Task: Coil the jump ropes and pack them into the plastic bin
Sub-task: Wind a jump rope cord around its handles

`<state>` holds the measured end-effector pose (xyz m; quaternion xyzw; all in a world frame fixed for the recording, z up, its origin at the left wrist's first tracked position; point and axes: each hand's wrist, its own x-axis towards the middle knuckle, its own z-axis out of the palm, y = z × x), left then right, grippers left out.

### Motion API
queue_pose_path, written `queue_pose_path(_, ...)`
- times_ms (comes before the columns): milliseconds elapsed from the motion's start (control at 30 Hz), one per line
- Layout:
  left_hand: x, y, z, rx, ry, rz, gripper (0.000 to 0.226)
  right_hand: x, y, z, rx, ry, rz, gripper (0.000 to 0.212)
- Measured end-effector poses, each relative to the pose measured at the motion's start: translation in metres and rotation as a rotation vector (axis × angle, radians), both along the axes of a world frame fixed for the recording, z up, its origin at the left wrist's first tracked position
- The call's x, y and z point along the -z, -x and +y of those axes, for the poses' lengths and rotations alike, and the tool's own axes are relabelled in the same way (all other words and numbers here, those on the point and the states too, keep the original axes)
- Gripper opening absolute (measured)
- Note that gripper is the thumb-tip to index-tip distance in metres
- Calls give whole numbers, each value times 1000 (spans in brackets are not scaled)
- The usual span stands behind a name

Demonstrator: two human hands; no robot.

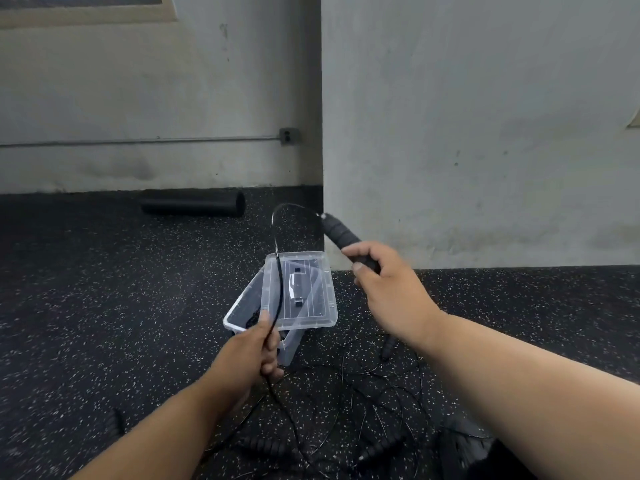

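Right hand [388, 289] has a firm grip on the black rope handle [341, 237], left hand [256, 351] pinches the cord [278, 271]. Clear bin [242, 317] sits on the floor just past them, lid [301, 289] lying across it.

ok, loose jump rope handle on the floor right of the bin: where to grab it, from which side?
Grip the handle around its ribbed foam middle, coming from above with fingers across its length. It lies flat on the floor just right of the plastic bin, angled, with its thin cord trailing into the tangle; the cord is too slack to lift by.
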<state>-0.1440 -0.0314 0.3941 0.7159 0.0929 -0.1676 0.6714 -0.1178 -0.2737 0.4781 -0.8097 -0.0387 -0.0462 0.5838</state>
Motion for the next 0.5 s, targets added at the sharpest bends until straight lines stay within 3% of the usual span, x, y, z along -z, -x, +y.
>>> queue_pose_path(133, -10, -3, 9, -38, 91, -83, 59, 16, -6, -3, -50, 47, 156, 30)
queue_pose_path(300, -30, 4, 3, -21, 235, -111, 57, 37, -11, 2, -231, 383, 229, 42)
queue_pose_path(400, -50, 10, -8, 5, 442, -57, 48, 44, 4, 18, -363, 594, 226, 57)
queue_pose_path(500, -68, 17, -23, 71, 635, 21, 40, 42, 25, 45, -627, 344, 398, 25)
